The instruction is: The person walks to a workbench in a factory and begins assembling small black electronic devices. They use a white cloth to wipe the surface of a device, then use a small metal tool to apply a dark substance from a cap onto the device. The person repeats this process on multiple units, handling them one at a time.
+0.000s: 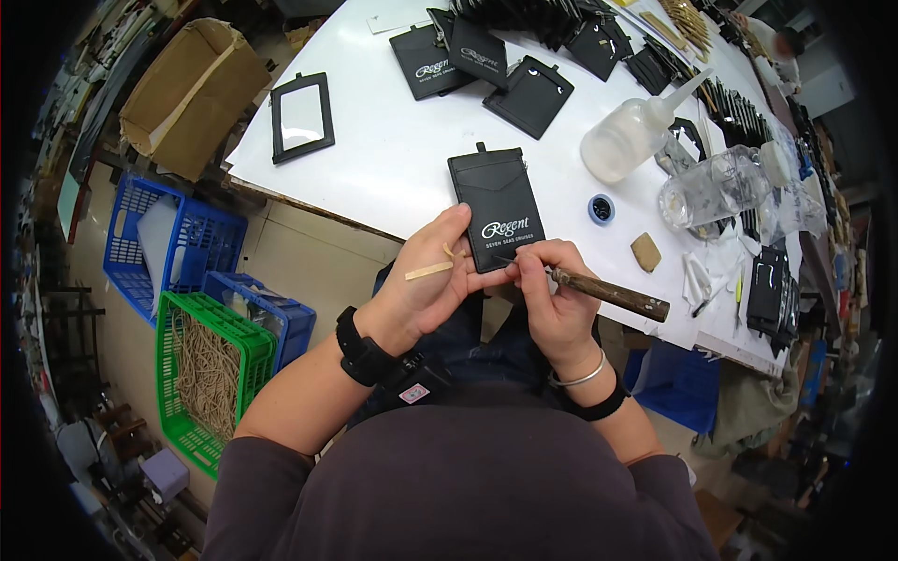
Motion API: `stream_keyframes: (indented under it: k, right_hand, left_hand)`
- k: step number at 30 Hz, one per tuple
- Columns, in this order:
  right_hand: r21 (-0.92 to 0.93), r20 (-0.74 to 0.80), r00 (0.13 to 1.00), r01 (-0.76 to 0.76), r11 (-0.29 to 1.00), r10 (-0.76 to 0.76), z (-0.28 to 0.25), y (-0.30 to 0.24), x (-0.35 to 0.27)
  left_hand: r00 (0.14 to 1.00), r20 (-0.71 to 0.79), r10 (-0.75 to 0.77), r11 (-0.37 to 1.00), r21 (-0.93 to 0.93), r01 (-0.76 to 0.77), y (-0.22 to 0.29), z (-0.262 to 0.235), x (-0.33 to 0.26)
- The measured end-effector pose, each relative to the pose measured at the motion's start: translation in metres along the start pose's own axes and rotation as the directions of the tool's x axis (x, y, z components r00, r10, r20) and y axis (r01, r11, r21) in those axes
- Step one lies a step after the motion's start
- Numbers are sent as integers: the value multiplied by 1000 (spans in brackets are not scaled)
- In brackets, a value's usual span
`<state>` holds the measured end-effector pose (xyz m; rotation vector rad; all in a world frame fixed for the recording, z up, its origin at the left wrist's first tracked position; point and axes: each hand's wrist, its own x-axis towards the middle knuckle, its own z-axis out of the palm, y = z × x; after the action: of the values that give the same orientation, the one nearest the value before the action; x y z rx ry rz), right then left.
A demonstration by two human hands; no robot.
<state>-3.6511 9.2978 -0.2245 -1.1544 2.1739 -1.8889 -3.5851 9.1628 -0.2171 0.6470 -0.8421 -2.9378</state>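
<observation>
My left hand (426, 280) grips the lower left corner of a black leather card holder (498, 206) that lies at the near edge of the white table (393, 159). A thin tan strip (428, 271) is pinched under its fingers. In my right hand (552, 299) is a wooden-handled tool (608, 294), its thin metal tip touching the holder's bottom edge. Both hands meet just past the table edge, over my lap.
More black holders (468, 51) lie across the far table, one window side up (301, 117). A squeeze bottle (636, 126), a clear jar (711, 187), a blue cap (601, 208) and a tan block (645, 252) stand right. Blue (178, 243) and green (206, 365) crates and a cardboard box (192, 93) sit left.
</observation>
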Motion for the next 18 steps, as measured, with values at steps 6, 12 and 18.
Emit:
stream_keyframes:
  k: [6, 12, 18]
  right_hand:
    - [-8, 3, 1000, -15, 1000, 15, 0, -2, 1]
    - [46, -17, 998, -63, 997, 64, 0, -2, -2]
    - [-1, 2, 1000, -27, 1000, 27, 0, -3, 1]
  left_hand:
    - [1000, 14, 1, 1000, 21, -1, 0, -3, 1]
    - [1000, 23, -8, 1000, 16, 8, 0, -1, 0]
    - [1000, 14, -2, 1000, 3, 2, 0, -1, 0]
